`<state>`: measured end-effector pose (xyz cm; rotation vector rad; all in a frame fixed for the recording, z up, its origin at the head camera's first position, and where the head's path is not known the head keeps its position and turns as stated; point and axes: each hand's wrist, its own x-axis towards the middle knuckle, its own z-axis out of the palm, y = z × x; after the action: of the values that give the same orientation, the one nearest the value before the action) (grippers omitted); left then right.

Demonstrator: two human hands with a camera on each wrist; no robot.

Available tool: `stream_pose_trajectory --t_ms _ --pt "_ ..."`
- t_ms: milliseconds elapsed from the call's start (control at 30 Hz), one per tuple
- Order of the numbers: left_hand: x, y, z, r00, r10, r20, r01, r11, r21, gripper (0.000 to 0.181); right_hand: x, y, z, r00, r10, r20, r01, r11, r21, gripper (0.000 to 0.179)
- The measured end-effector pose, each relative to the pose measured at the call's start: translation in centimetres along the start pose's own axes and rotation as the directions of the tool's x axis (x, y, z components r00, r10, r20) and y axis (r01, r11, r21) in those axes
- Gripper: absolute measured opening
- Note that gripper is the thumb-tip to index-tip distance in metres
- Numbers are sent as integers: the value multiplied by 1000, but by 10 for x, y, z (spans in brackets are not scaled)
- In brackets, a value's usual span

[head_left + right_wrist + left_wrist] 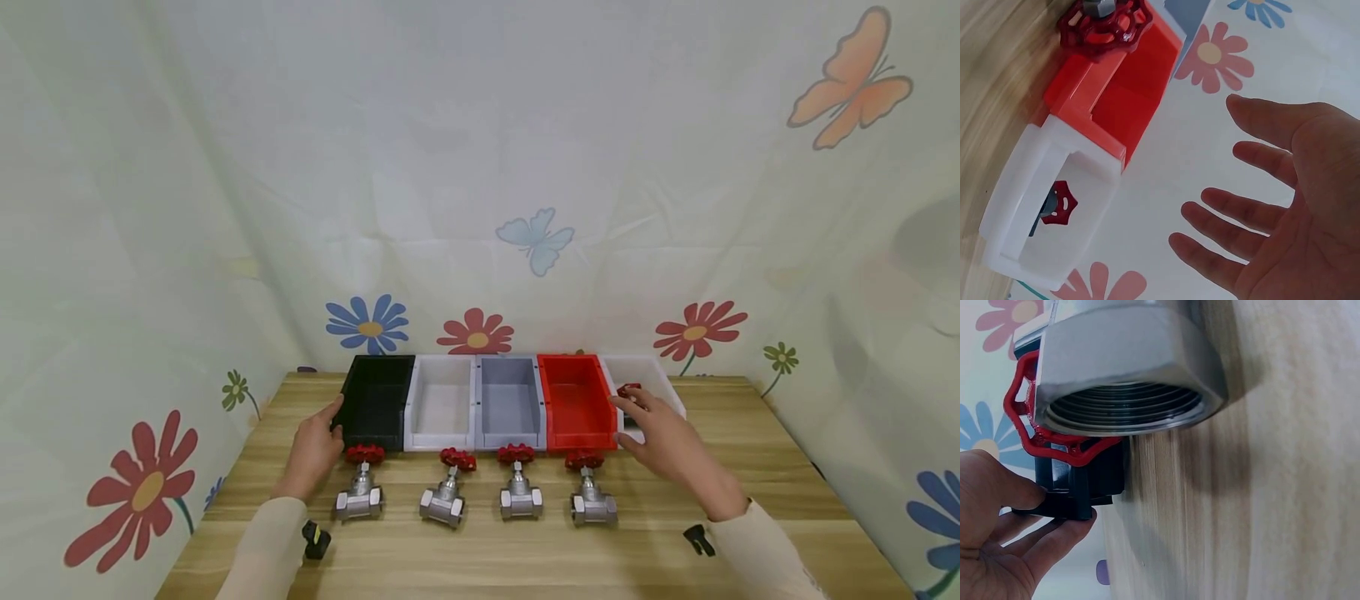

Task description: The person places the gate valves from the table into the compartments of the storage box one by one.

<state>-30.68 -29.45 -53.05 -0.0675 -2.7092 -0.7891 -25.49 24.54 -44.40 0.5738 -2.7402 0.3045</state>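
Observation:
My left hand [313, 450] is at the outer left side of a black bin [375, 446]; in the left wrist view its thumb and fingertips touch the bin's edge, fingers fairly straight. On the right, my right hand [663, 442] hovers with spread fingers over the right white bin [1016, 194], overlapping the red bin's [581, 408] edge in the head view. A valve with a red handwheel [1060, 203] lies inside that white bin. Several steel gate valves [517, 492] with red handwheels lie in a row before the bins, one of them [1129, 369] close to the left wrist camera.
Between the black and red bins stand another white bin [442, 442] and a grey bin [512, 442], side by side. All sit on a wood-grain table [480, 558] before a flowered curtain [435, 167]. Black buckle-like pieces [317, 540] show beside the sleeves.

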Motion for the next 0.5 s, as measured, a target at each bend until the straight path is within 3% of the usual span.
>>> stream_pose_trajectory --t_ms 500 --pt "-1 2 -1 1000 4 1 -4 1000 4 56 -17 -21 0 1000 24 18 -24 1000 14 63"
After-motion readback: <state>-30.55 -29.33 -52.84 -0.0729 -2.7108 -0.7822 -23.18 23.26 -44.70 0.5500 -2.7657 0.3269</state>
